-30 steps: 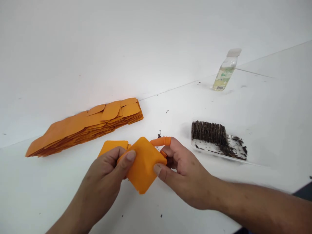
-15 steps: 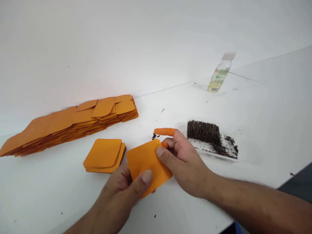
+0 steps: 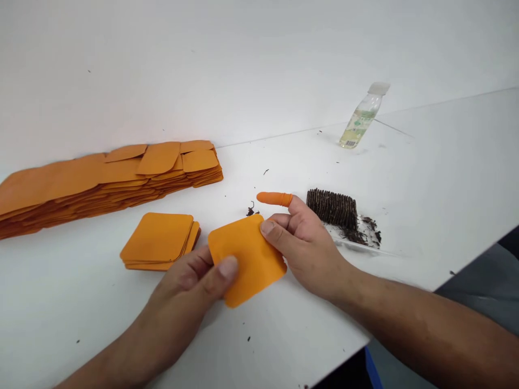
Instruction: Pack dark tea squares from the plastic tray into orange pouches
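Between both hands is an orange square sheet with rounded corners [image 3: 251, 254], tilted above the white table. My left hand [image 3: 198, 292] pinches its left edge, thumb on top and fingers hidden beneath. My right hand [image 3: 302, 243] grips the upper right corner between thumb and bent fingers. Its index finger, in an orange finger cot [image 3: 274, 199], sticks out past the sheet. Left of the hands lies a small stack of similar orange sheets [image 3: 158, 237]. Right of them stands a clear tray [image 3: 365, 246] with a row of thin dark brown sticks [image 3: 332, 208] and dark crumbs.
A long, overlapping pile of orange sheets [image 3: 81, 175] runs along the back left by the wall. At the back right stands a bottle with pale yellow liquid [image 3: 359, 127]. Dark scraps [image 3: 251, 209] are scattered on the table [image 3: 284, 340], whose edge runs along the lower right.
The camera view has shifted slightly, so the piles, tray and bottle appear higher and further left. Both hands keep hold of the sheet; my left thumb has slid toward its left edge.
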